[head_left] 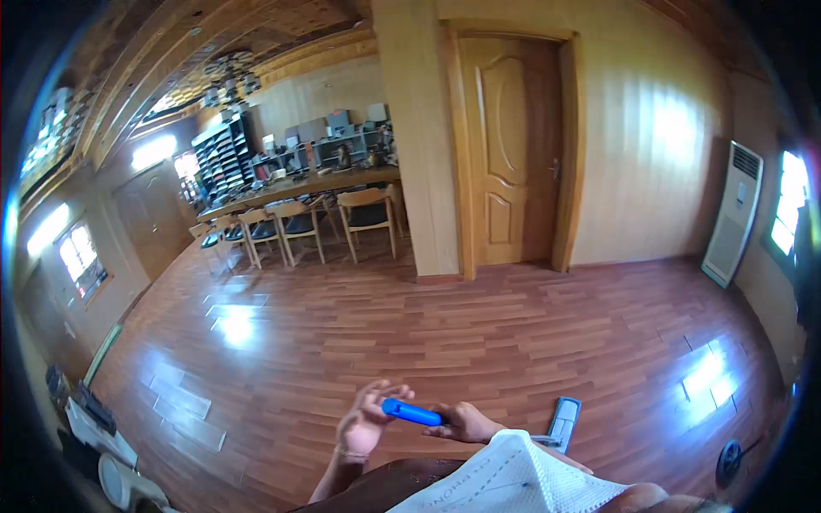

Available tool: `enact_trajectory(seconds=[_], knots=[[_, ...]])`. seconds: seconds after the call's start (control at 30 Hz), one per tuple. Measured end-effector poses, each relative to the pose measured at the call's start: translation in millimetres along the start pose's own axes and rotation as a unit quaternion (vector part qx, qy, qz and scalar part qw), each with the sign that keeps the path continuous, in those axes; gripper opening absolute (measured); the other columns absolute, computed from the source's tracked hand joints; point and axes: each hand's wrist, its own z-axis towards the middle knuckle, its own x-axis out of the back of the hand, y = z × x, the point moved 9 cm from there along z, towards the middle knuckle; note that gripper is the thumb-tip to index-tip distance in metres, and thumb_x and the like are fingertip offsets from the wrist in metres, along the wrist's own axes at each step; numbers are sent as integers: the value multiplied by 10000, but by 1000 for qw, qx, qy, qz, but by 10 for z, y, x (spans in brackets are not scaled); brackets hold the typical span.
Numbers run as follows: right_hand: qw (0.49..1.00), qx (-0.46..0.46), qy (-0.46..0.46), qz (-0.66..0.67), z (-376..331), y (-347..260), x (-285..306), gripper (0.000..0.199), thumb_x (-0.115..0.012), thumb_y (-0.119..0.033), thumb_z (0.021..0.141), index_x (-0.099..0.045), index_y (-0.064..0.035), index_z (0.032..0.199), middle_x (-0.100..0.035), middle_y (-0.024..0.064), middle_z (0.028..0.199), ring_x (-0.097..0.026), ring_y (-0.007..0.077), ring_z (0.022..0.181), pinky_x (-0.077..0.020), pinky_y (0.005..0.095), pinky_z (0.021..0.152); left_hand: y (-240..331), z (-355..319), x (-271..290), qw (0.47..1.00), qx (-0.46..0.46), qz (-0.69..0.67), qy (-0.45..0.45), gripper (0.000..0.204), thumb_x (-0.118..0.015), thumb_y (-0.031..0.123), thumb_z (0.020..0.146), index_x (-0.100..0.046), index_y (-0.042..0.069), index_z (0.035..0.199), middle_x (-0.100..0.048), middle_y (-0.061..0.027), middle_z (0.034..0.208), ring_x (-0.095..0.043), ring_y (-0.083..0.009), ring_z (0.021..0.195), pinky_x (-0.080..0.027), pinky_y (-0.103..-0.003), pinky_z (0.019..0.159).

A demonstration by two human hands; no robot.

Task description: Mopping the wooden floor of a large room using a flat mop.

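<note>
My right hand (466, 423) is wrapped round the grip of what looks like a flat mop, just below its bright blue handle end (412, 412). The flat grey head (562, 422) rests on the floor to the right of that hand. Most of the pole is hidden behind white textured fabric (513, 479) at the bottom of the view. My left hand (366, 422) is raised beside the free end of the blue handle, its fingers apart and holding nothing. Whether its fingertips touch the handle I cannot tell.
Reddish wood-plank floor (410, 333) spreads ahead, with bright window glare. Chairs (366, 214) line a long counter (291, 192) at the far left. A closed wooden door (511, 154) stands ahead, a white floor-standing air conditioner (733, 214) at right. A white chair (124, 483) is near left.
</note>
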Motion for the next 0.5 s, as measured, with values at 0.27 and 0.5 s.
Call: enact_trajectory(seconds=[0.27, 0.5], knots=[[977, -158, 73, -125, -221, 1581, -407, 245, -650, -340, 813, -616, -98, 794, -599, 150, 700, -575, 370, 676, -435, 454, 599, 384, 63, 480, 776, -269, 540, 184, 92, -666, 60, 827, -658, 0, 896, -614, -88, 664, -619, -186, 593, -483, -307, 541], [938, -309, 124, -100, -484, 1643, -88, 140, -586, -232, 760, -640, -111, 714, -610, 159, 671, -600, 368, 670, -466, 472, 601, 248, 577, 83, 824, -296, 483, 8, 52, -595, 74, 878, -604, 23, 881, -573, -63, 637, -565, -154, 507, -464, -279, 494]])
